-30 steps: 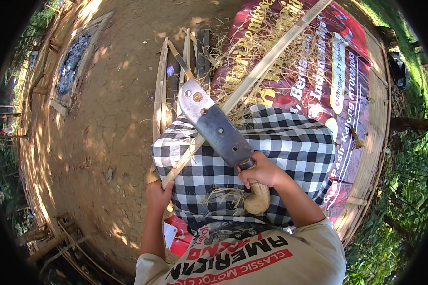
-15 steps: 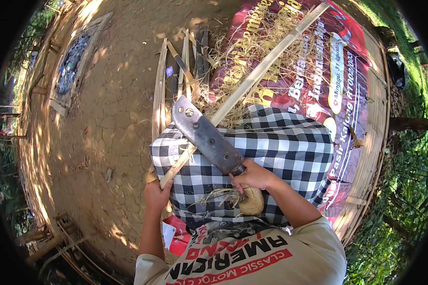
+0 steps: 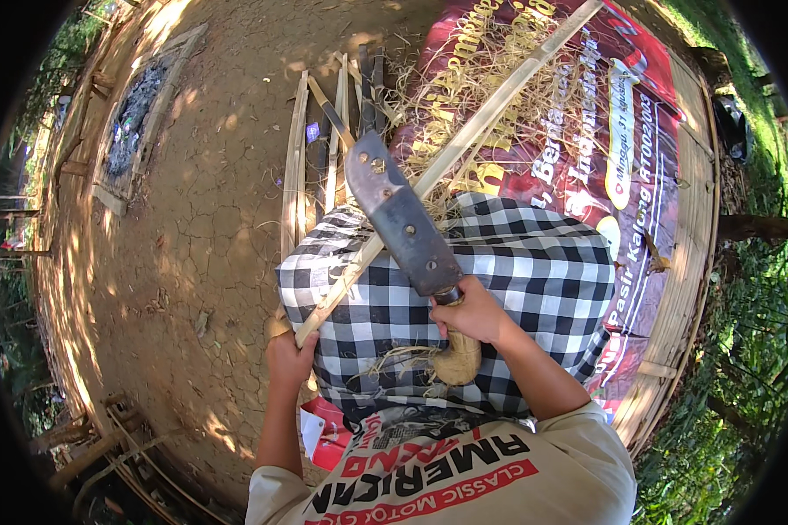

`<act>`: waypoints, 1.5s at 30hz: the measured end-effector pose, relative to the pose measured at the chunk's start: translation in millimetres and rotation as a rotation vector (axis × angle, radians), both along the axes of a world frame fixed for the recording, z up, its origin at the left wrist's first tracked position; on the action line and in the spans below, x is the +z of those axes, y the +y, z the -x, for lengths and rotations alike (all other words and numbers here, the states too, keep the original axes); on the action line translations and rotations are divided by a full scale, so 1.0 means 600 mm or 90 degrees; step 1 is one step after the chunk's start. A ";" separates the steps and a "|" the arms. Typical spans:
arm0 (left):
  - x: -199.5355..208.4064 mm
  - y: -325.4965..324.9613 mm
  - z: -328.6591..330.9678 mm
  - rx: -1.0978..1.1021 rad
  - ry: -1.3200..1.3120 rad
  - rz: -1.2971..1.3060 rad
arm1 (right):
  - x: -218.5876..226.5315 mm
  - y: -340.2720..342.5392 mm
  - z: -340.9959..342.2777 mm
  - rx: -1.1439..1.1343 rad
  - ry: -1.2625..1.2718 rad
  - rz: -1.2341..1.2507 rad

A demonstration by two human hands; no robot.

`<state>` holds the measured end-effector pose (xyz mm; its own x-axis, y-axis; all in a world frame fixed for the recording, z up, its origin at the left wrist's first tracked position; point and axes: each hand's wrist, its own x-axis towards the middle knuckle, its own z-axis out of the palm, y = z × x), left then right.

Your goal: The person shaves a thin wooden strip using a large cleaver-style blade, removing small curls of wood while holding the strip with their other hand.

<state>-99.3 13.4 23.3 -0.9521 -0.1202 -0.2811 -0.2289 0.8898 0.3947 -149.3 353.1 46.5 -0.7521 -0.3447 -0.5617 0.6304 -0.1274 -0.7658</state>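
My left hand (image 3: 291,357) is closed around the near end of a long pale bamboo strip (image 3: 481,122). The strip slants over the black-and-white checked cloth on my lap (image 3: 525,271) and up to the far right. In my right hand (image 3: 471,315) is the wooden handle of a machete (image 3: 404,229), whose thick knob end (image 3: 458,363) curls out below the fist. The broad dark blade, dotted with several round spots, crosses over the strip and hides part of it. Its tip points up and to the left. Thin shavings (image 3: 400,360) lie on the cloth beside the handle.
Several split strips (image 3: 296,166) and dark pieces (image 3: 372,96) lie ahead on the cracked dirt ground (image 3: 219,262). Curly shavings (image 3: 534,105) cover part of a red printed banner (image 3: 648,175) at the right. A framed ash pit (image 3: 136,109) is at far left.
The machete has moved right and up along the strip, and its blade has turned to point more steeply away from me. My left hand and the strip have barely shifted.
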 end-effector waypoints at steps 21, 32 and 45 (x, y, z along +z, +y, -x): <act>-0.005 -0.002 -0.007 -0.001 0.018 0.000 | 0.000 0.007 0.011 -0.005 0.000 0.013; -0.004 0.000 -0.004 -0.011 0.023 0.026 | 0.017 -0.024 0.003 0.174 -0.067 0.001; 0.002 0.006 -0.003 0.009 0.015 0.015 | 0.018 -0.004 0.011 0.112 -0.098 0.115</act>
